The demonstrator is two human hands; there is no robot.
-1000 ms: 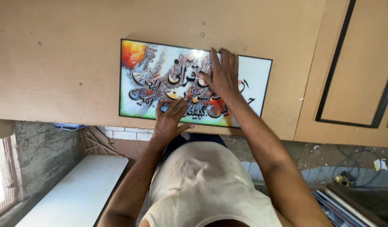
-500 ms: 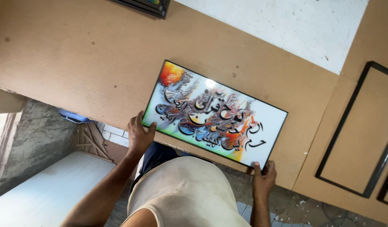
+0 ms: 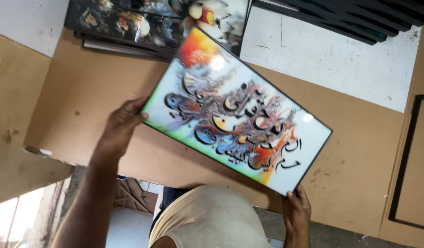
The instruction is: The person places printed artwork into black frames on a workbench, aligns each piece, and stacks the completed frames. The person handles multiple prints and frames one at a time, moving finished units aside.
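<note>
Above the brown board (image 3: 83, 92), two hands, left (image 3: 121, 126), right (image 3: 296, 212), each grip holding one framed picture (image 3: 237, 115).

Bright, even daylight is provided; two glare spots are seen on the glossy framed print (image 3: 237, 117). Slight softness is noted throughout.

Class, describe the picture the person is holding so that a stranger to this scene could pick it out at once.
Start at the brown fibreboard worktable. Above its middle, tilted, is a rectangular black-framed picture, gripped by the left hand at its near-left edge and the right hand at its lower corner. Unlike the dark framed pictures stacked at the far edge, it is bright white with swirling black lettering and orange, green and blue patches.
</note>
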